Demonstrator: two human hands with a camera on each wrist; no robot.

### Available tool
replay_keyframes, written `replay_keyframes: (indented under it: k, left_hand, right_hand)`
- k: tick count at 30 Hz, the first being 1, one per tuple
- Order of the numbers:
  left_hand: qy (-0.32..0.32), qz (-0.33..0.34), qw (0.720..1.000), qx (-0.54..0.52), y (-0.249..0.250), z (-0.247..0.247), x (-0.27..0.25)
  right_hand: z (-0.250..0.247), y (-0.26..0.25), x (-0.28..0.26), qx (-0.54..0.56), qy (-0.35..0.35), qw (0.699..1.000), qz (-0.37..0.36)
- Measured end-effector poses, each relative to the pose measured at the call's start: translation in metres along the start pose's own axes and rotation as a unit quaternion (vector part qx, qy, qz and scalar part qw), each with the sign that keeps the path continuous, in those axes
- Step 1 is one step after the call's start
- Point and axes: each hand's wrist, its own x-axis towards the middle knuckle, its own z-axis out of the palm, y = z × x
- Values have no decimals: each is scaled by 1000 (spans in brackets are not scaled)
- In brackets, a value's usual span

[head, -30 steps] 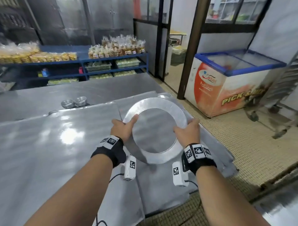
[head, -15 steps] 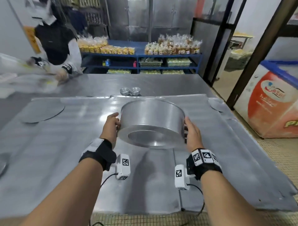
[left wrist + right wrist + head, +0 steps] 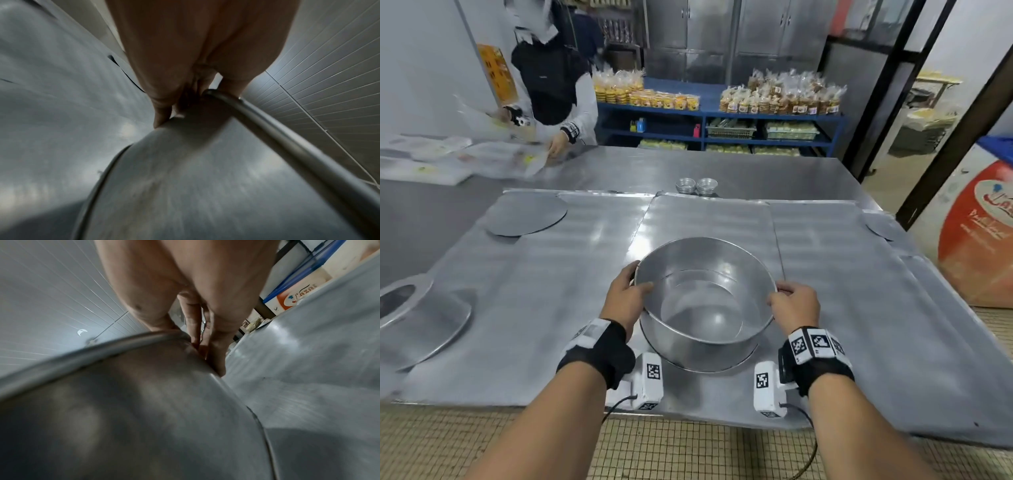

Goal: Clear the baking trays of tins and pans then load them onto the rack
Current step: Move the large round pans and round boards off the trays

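Steel table [image 3: 825, 291], cake tin [image 3: 705, 329] mouth-up, tilted

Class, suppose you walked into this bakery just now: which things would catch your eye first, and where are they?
First, the big round cake tin at the centre, gripped at its rim by the left hand and right hand above the baking trays. Then the shelves of bagged bread at the back, and another person working far left.

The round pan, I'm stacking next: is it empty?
Empty: the round pan, held by left hand and right hand, shows only bare metal inside.
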Motion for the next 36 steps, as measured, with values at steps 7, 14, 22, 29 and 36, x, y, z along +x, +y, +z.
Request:
replay_keyframes:
  k: [7,14,22,29,36]
  left_hand:
    - [-2,-11,999,44,-20,-26,-11]
    - [-10,-14,996,86,-37,-45,-25]
    - [-32,-24,993,110,-35,-55,-37]
    - [-45,-43,978,198,-30,-67,-25]
    - [-131,-112,883,436,19,-65,15]
  right_hand:
    - [9,15,-27,-48,-1,999,5]
    - [16,27,-48,-69,-5,997,18]
    - [24,23,-61,-95,-11,995,-6]
    - [38,6,-41,-221,-77,972,9]
    - [74,-48,-7,-351,-178,919,-38]
